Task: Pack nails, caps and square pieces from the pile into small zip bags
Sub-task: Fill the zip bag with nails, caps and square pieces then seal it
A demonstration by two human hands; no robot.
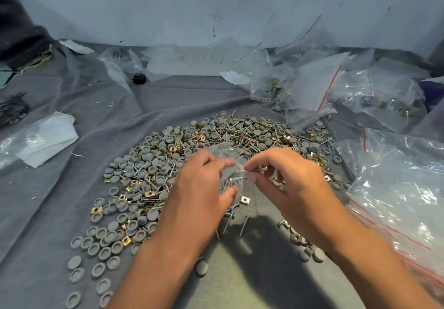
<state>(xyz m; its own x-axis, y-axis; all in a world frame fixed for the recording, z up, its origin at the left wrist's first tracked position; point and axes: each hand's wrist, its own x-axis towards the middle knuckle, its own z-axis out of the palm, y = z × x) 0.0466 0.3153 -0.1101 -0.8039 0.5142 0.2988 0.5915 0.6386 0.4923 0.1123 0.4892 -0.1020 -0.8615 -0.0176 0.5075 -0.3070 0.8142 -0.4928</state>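
Observation:
A wide pile (192,150) of grey round caps, nails and brass-coloured square pieces covers the grey cloth in the middle. Over its near side my left hand (204,183) holds a small clear zip bag (230,169) between thumb and fingers; a few nails show inside it. My right hand (286,179) pinches a nail (255,169) at the bag's mouth, its point toward the bag. Loose nails (243,227) lie on the cloth just below the hands.
Clear zip bags with red strips, some filled, lie at the back right (312,87) and along the right edge (403,188). A folded white plastic sheet (45,138) sits at the left. A small black object (139,78) lies near the back wall.

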